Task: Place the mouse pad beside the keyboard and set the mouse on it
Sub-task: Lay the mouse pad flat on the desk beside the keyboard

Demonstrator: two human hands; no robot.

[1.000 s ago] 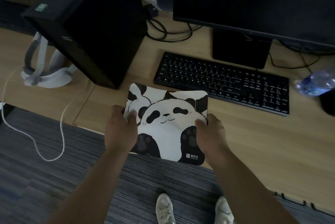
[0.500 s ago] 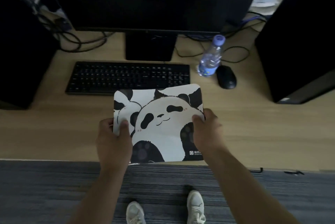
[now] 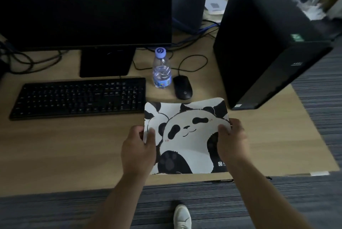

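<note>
A black-and-white panda mouse pad [image 3: 187, 136] is held over the wooden desk, to the right of the black keyboard [image 3: 79, 97]. My left hand [image 3: 137, 150] grips its left edge and my right hand [image 3: 232, 142] grips its right edge, thumbs on top. The pad's far edge curls up slightly, close to the keyboard's right end. A black wired mouse [image 3: 182, 87] lies on the desk just beyond the pad, beside a water bottle.
A clear water bottle [image 3: 161, 70] with a purple cap stands between keyboard and mouse. A black monitor [image 3: 85, 8] stands behind the keyboard. A black computer tower [image 3: 266, 43] stands at the right. Cables lie behind. The desk's front edge [image 3: 111, 187] meets striped carpet.
The view has swung from the desk's left side to its right. The pad, held in both hands, has moved from in front of the keyboard to its right end, near the mouse.
</note>
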